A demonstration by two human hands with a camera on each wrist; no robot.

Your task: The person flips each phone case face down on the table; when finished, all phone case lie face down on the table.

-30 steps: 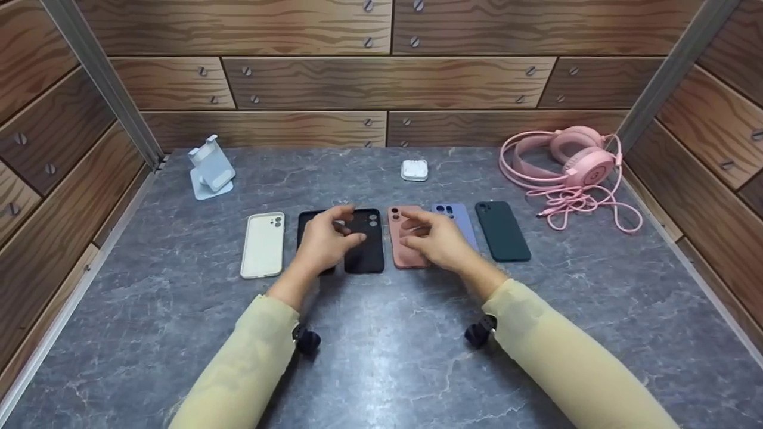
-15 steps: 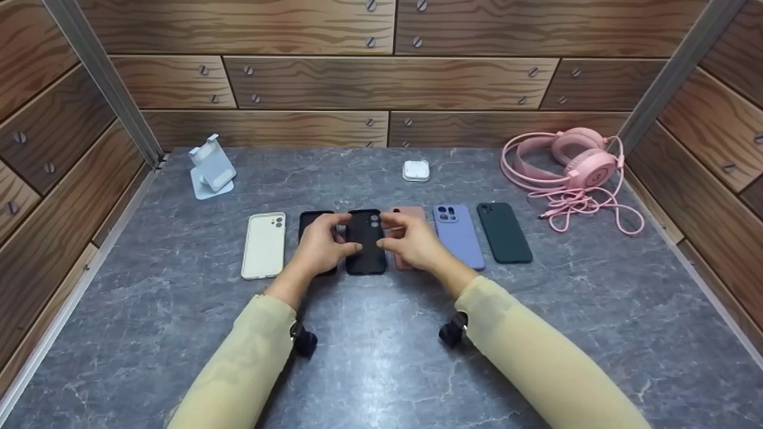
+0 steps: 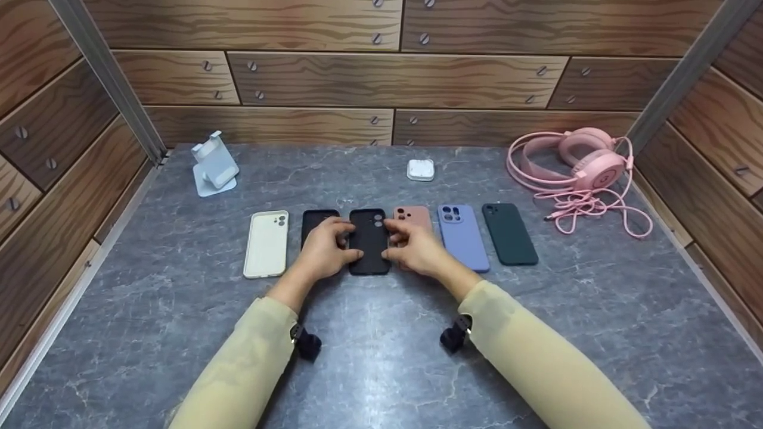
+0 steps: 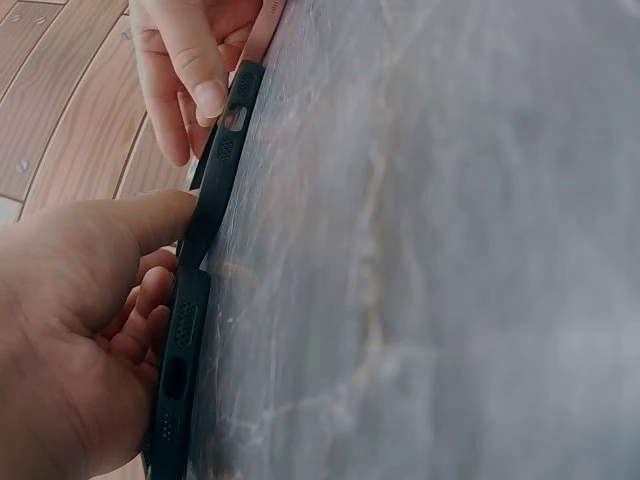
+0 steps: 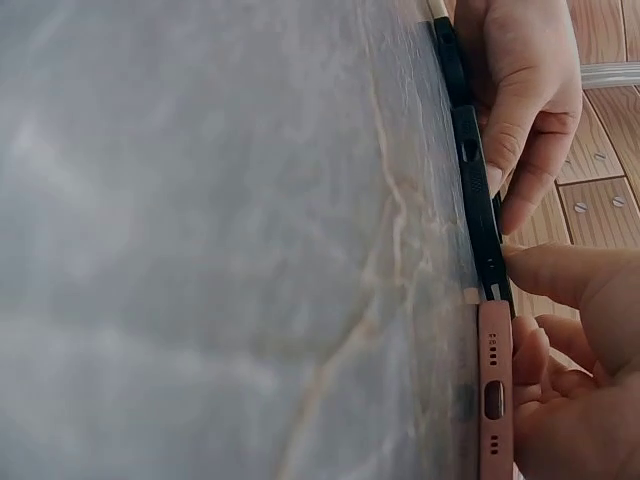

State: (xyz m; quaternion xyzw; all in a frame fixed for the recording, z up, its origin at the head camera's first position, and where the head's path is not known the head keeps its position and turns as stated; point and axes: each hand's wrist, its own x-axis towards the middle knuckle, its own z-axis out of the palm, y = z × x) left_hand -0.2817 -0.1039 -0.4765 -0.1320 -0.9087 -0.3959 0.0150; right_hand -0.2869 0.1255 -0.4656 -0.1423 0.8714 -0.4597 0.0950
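Observation:
Several phone cases lie in a row on the grey marbled table. Both hands hold the black phone case [image 3: 368, 244] in the middle by its long sides. My left hand [image 3: 325, 249] has its thumb and fingertips at the left edge, over another black phone case [image 3: 316, 219] it partly hides. At the opposite edge, thumb and fingertips of my right hand [image 3: 417, 247] meet the case's side, above the pink phone case [image 3: 414, 213]. In the left wrist view, the held case [image 4: 222, 160] shows its short end with a port cutout, close over the table.
A cream phone case [image 3: 266, 244] lies at the row's left end; purple [image 3: 465, 241] and dark green [image 3: 510, 234] phone cases lie at the right. Behind them stand a pale blue phone stand [image 3: 216, 167], a small white box [image 3: 421, 170] and pink headphones [image 3: 599, 167] with a coiled cable.
My right hand has moved left from over the pink and purple cases to the black case's right edge. The left hand has come to its left edge. The view has shifted slightly.

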